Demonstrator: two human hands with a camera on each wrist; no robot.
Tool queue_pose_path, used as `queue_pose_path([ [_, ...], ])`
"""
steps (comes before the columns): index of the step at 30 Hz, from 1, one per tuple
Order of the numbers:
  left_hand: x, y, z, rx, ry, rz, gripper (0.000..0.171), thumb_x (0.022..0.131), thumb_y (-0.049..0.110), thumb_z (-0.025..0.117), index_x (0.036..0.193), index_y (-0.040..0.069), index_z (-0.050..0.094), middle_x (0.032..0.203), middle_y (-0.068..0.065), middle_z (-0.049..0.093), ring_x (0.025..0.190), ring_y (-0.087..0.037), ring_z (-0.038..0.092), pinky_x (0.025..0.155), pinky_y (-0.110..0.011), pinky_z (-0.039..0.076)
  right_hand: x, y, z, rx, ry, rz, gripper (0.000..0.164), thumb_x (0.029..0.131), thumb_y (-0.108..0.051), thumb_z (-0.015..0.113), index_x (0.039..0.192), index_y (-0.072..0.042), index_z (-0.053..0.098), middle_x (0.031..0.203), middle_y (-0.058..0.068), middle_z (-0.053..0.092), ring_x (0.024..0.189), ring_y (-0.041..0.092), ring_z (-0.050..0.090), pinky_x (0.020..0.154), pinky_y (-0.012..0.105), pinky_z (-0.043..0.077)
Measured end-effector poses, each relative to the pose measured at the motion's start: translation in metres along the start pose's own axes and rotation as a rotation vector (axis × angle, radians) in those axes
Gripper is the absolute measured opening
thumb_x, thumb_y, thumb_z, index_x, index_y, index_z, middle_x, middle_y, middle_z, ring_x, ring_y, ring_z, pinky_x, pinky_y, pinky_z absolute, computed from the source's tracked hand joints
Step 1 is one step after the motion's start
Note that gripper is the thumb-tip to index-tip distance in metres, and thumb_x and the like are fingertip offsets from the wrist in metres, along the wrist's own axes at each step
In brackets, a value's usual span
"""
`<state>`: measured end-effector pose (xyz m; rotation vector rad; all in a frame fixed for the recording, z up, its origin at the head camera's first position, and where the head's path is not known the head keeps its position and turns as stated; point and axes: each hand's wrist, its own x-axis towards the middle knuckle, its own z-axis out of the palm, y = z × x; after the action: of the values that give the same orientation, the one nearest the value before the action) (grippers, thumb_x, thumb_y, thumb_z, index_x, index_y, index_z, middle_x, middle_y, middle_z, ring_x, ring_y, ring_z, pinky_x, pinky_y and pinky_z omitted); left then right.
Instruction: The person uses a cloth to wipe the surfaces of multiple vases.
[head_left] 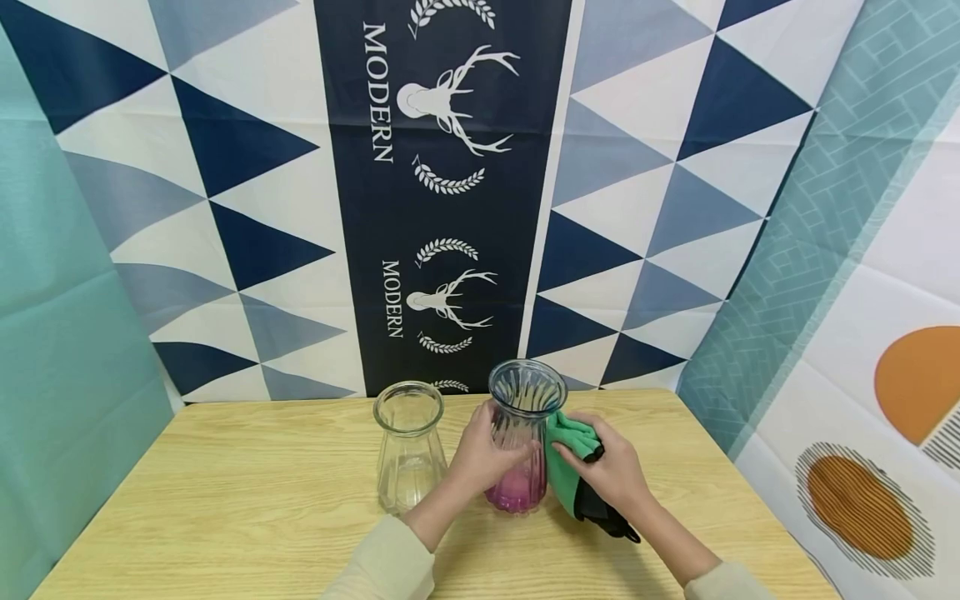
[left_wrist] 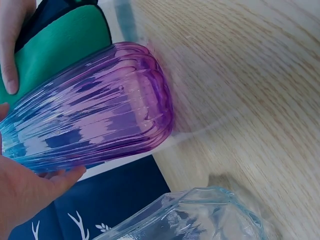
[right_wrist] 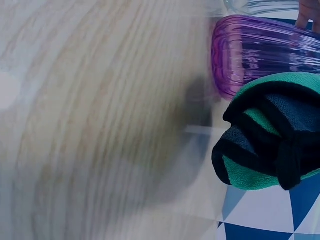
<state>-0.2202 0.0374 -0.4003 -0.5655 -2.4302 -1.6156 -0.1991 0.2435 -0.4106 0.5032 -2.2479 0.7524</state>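
Observation:
A ribbed glass vase [head_left: 517, 483], blue at the flared rim and pink-purple at the base, stands upright towards the back of the table. My left hand [head_left: 483, 454] grips its side, thumb across the front. On the vase's right side, my right hand [head_left: 617, 468] pinches a green cloth [head_left: 562, 471] with dark edging against the glass. The left wrist view has the cloth [left_wrist: 70, 45] lying along the vase's wall [left_wrist: 110, 105]. Folded in a bundle, the cloth [right_wrist: 250, 177] hangs beside the purple base [right_wrist: 235, 60] in the right wrist view, hiding the right hand.
To the left of my left forearm stands a clear glass vase [head_left: 411, 475], close to the coloured one. The wood-grain table [head_left: 247, 500] meets a patterned backdrop [head_left: 442, 208] behind both vases. A teal sheet [head_left: 75, 375] borders the left side.

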Motion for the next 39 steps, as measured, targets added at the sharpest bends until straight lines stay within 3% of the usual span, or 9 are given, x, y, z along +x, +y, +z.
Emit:
queue_pose_path([
  [16, -0.001, 0.002, 0.002, -0.018, -0.022, 0.016, 0.071, 0.075, 0.029, 0.075, 0.135, 0.007, 0.043, 0.126, -0.013, 0.052, 0.117, -0.028, 0.053, 0.102, -0.047, 0.043, -0.022, 0.011, 0.009, -0.053, -0.066, 0.048, 0.047, 0.066, -0.015, 0.084, 0.108, -0.013, 0.062, 0.097, 0.006, 0.070, 0.082, 0.020, 0.067, 0.066, 0.033, 0.056],
  [29, -0.002, 0.001, 0.004, -0.045, 0.002, -0.005, 0.084, 0.073, 0.039, 0.078, 0.137, 0.004, 0.035, 0.131, -0.017, 0.048, 0.122, -0.032, 0.050, 0.104, -0.049, 0.041, 0.003, -0.002, -0.004, 0.032, 0.021, -0.005, 0.050, 0.066, -0.008, 0.083, 0.110, -0.011, 0.062, 0.101, 0.008, 0.069, 0.085, 0.021, 0.066, 0.068, 0.035, 0.057],
  [39, -0.003, 0.001, 0.005, 0.015, 0.062, -0.009, 0.087, 0.070, 0.042, 0.079, 0.134, 0.003, 0.037, 0.125, -0.014, 0.046, 0.117, -0.029, 0.051, 0.101, -0.046, 0.044, 0.011, -0.008, -0.010, 0.043, 0.035, -0.009, 0.051, 0.066, -0.008, 0.083, 0.112, -0.010, 0.061, 0.101, 0.008, 0.069, 0.086, 0.021, 0.067, 0.070, 0.036, 0.057],
])
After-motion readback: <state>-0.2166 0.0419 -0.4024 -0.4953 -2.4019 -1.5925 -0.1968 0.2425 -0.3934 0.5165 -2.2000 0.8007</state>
